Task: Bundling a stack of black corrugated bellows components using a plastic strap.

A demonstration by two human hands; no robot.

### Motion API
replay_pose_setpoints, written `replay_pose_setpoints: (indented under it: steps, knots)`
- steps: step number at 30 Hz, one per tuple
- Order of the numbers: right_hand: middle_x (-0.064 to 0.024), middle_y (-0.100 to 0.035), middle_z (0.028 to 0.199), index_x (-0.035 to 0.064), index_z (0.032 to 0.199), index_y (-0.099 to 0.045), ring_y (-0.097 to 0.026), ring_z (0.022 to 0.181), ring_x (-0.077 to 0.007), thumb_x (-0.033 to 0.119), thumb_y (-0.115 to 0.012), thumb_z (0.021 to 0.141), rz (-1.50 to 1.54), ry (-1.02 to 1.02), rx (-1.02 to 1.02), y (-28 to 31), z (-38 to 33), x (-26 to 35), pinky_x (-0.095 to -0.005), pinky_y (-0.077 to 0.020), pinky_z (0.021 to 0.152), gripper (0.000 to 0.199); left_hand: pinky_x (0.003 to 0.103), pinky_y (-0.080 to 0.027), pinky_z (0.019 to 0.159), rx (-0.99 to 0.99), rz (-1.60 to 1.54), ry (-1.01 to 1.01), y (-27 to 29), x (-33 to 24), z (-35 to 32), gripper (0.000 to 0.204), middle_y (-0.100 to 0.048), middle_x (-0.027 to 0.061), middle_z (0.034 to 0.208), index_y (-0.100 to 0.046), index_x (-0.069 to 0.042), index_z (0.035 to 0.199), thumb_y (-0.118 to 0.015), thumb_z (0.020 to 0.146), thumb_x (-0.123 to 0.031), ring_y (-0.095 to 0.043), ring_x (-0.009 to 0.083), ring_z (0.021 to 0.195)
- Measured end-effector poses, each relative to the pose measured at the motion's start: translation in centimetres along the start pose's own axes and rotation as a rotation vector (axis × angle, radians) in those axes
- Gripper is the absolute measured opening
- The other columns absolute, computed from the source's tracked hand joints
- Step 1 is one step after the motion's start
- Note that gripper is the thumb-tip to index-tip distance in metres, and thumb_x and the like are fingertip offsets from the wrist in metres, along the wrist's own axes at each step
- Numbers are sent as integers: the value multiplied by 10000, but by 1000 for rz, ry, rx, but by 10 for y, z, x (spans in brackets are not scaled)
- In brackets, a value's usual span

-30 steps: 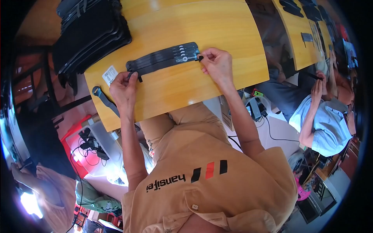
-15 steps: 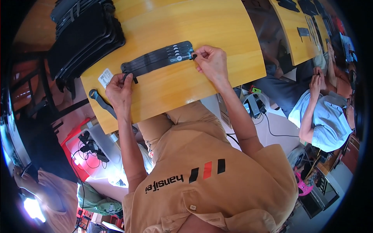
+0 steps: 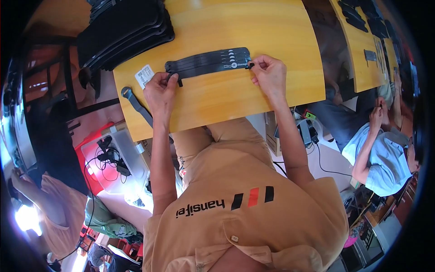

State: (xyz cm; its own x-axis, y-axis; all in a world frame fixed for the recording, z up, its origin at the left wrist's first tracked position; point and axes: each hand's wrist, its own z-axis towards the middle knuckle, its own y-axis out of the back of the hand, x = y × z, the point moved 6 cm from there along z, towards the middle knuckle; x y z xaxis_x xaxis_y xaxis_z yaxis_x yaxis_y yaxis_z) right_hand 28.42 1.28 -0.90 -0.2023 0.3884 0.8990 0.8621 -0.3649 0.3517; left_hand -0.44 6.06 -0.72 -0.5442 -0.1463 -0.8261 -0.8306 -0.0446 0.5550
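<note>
A bundle of several flat black straps (image 3: 206, 65) lies across the wooden table in front of me, with white marks and a blue-edged print near its right end. My left hand (image 3: 161, 96) is closed at the left end, thumb and fingers pinching the near edge, where a short black tab sticks out. At the right end my right hand (image 3: 272, 78) is closed, its fingertips pinching a small black piece against the nearest strap. Whether that piece is part of the strap I cannot tell. A single loose strap (image 3: 135, 103) with a looped end lies left of my left hand.
A white label card (image 3: 144, 75) lies beyond my left hand. Black flat pieces are stacked (image 3: 129, 34) at the table's far left. A clear bin (image 3: 111, 165) with black cables stands on the floor at left. A person in light blue (image 3: 383, 158) sits at right.
The whole view has shifted, so the table and straps appear farther right. Both hands keep their pinch at the bundle's ends, with little change relative to it.
</note>
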Motion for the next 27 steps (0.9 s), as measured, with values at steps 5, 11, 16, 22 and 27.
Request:
replay_pose_setpoints:
  steps: [5, 11, 16, 22, 27]
  knots:
    - [-43, -572, 534, -19, 691, -614, -537, 429, -83, 21, -604, 759, 33, 8, 4, -1, 1, -2, -232, -406, 396, 79, 257, -423, 523, 20, 29, 53, 1, -1, -1, 225, -595, 86, 605, -634, 54, 802, -684, 759, -162, -506, 116, 521]
    - [-39, -569, 529, -18, 689, -620, -529, 430, -77, 18, -601, 758, 44, 7, 6, -2, 1, -2, -231, -403, 395, 79, 275, -437, 536, 1, 55, 50, 3, -6, -1, 233, -612, 104, 620, -637, 56, 804, -688, 755, -166, -539, 143, 533]
    - [-52, -575, 521, -11, 676, -624, -536, 439, -90, 32, -616, 733, -6, 57, -14, -5, 6, -11, -254, -423, 427, 72, 297, -446, 549, -11, 99, 66, 2, -6, 2, 240, -614, 123, 618, -633, 55, 783, -694, 747, -174, -553, 179, 533]
    - [-39, -551, 527, -16, 689, -589, -508, 408, -77, 9, -589, 757, -210, 245, -67, -4, 5, 0, -236, -390, 373, 72, 305, -445, 552, 2, 193, 107, 4, -3, 3, 255, -598, 118, 595, -618, 38, 734, -718, 725, -196, -550, 203, 533]
    - [-50, -534, 516, -18, 730, -551, -518, 408, -94, -5, -556, 753, -236, 259, -105, -2, 6, 4, -260, -406, 385, 27, 303, -435, 533, -6, 92, 69, 7, -2, 6, 262, -572, 82, 559, -577, 10, 813, -729, 719, -182, -551, 171, 524]
